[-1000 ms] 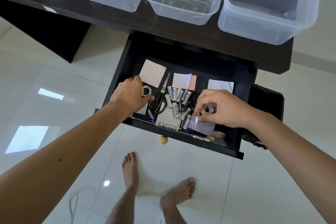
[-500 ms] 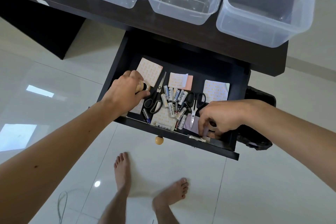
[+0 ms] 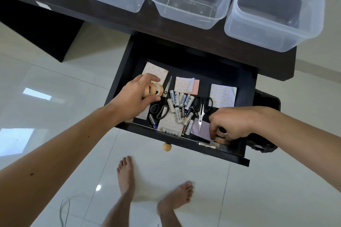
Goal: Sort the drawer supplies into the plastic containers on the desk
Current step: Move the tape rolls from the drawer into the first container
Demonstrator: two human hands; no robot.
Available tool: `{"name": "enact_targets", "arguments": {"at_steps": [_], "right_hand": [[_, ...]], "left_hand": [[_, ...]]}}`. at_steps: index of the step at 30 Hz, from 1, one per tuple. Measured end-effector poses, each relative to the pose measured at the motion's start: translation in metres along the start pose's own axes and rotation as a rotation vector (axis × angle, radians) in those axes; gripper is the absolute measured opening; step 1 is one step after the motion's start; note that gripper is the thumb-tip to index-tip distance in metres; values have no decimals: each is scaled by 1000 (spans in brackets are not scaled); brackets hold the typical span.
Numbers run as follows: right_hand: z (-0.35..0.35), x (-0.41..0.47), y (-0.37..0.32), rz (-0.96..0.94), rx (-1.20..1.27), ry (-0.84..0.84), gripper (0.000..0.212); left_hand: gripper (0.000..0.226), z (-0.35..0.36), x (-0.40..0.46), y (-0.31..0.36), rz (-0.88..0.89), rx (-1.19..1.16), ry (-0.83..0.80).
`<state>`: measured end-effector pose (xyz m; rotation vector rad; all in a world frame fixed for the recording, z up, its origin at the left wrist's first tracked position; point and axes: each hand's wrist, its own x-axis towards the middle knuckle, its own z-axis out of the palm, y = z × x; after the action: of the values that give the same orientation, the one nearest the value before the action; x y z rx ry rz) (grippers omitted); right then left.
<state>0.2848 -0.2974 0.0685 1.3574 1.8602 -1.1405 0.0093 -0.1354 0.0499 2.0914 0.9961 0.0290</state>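
The left hand (image 3: 137,96) holds two tape rolls (image 3: 156,89) over the drawer's (image 3: 121,72) left side. The right hand (image 3: 232,125) pinches more tape (image 3: 220,139) at the front right corner. Batteries (image 3: 181,104), two scissors (image 3: 162,103) and notepads (image 3: 223,95) lie between them. Four clear containers (image 3: 191,0) stand empty on the surface (image 3: 203,40) above.
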Motion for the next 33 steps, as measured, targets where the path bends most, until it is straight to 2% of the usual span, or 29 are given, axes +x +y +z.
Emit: {"name": "enact_targets", "arguments": {"at_steps": [5,11,13,18,24,29,31,33], "right_hand": [[-3,-5,-6,48,51,14,27],[-24,-27,-21,146,298,126,15],[-34,-28,-30,165,385,191,22],[-52,-11,-61,113,504,343,30],[-65,21,-98,-65,625,454,36],[-67,54,-116,-51,754,568,30],[-68,70,-118,-29,761,645,21],[-70,86,-121,5,732,723,22]], "left_hand": [[43,-8,-1,-8,50,-20,-53],[42,-25,-8,-7,82,-26,-75],[42,-35,-11,-8,90,-14,-93],[42,-65,-22,-18,113,-54,-82],[45,-94,-33,-42,78,-201,-48],[45,-99,-37,-57,40,-242,-83],[50,-101,-38,-58,50,-267,-91],[51,-103,-39,-58,78,-291,-94]]}}
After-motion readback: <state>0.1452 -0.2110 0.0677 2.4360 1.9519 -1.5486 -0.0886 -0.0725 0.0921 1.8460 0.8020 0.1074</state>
